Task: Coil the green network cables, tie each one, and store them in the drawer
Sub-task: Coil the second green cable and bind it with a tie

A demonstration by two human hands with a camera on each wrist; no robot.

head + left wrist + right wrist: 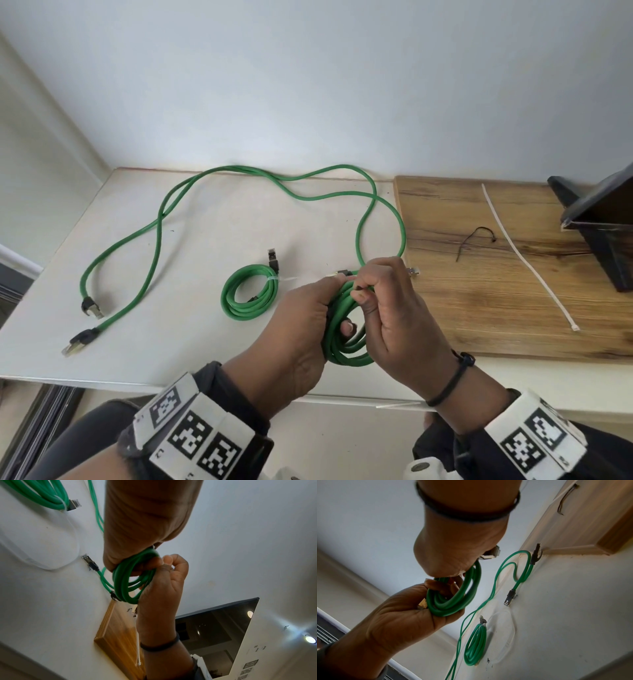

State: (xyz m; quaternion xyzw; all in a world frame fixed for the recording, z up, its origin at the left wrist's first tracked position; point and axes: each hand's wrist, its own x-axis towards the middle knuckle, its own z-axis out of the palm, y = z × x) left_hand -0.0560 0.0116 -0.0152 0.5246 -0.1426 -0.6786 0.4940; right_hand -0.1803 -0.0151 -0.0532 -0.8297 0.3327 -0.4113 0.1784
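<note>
Three green cables are showing: one coil (346,329) being held between both hands, one tied coil (248,294) lying just left of them, one loose cable (219,178) sprawling beyond. One white zip tie (524,253) is lying well right.

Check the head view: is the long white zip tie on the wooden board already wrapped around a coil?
No, the white zip tie lies straight and unused on the wooden board.

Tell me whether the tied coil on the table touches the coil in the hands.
Apart. The head view shows bare table between the tied coil and the held coil.
</note>
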